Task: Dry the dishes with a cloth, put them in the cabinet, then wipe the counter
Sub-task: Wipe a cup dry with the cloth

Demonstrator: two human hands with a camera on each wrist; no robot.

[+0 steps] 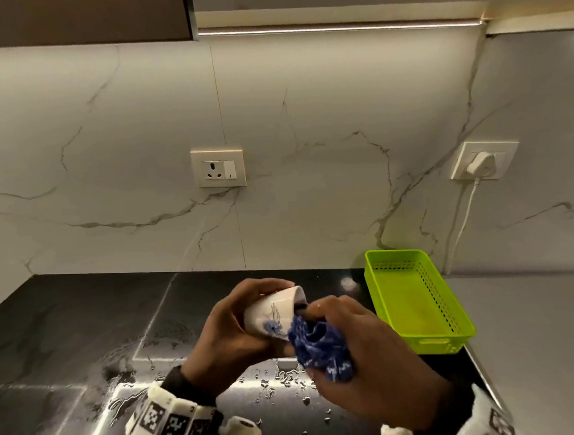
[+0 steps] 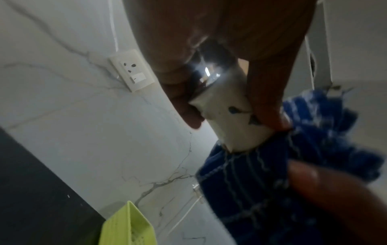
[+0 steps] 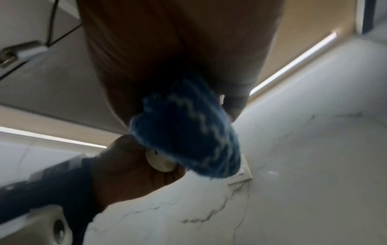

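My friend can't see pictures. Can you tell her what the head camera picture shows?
A person's left hand holds a white cup tipped sideways while the right hand rubs it with a blue cloth, above a wet black counter. An empty green basket sits to the right.

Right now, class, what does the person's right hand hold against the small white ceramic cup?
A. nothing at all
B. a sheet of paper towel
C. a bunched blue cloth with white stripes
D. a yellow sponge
C: the right hand grips a bunched blue cloth with white stripes at the mouth of the small white ceramic cup, which the left hand holds.
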